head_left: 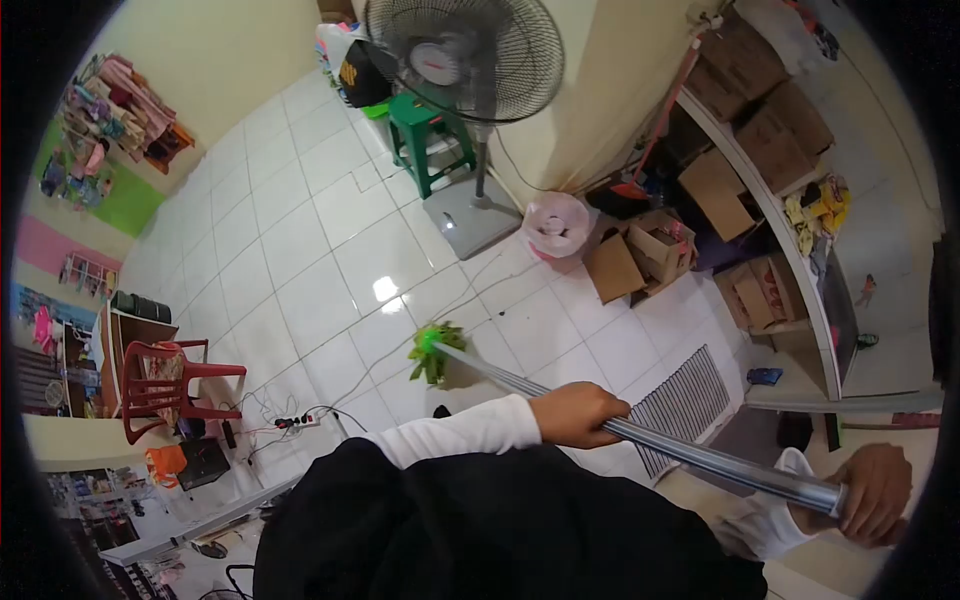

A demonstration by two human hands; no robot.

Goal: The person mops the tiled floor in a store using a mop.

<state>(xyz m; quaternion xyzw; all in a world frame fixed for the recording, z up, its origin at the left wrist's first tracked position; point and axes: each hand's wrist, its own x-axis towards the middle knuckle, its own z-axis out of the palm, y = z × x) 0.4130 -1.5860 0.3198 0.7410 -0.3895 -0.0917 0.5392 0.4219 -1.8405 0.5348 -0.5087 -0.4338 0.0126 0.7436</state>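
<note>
A mop [495,372] with a silver metal pole runs diagonally across the view, from lower right to the middle of the floor. Its green fringed head [428,368] rests on the white tiles. Partway along the pole, my left hand [580,414] is wrapped round it, the white sleeve reaching in from the left. My right hand [873,493] is closed over the pole's upper end at the far right. The cable on the floor passes close to the mop head.
A standing fan [465,60] and green stool [420,140] stand ahead. Nearby are a pink bin [556,225] and an open cardboard box [658,255]. A red chair [165,385] and power strip [297,422] lie left; a striped mat [685,405] lies right.
</note>
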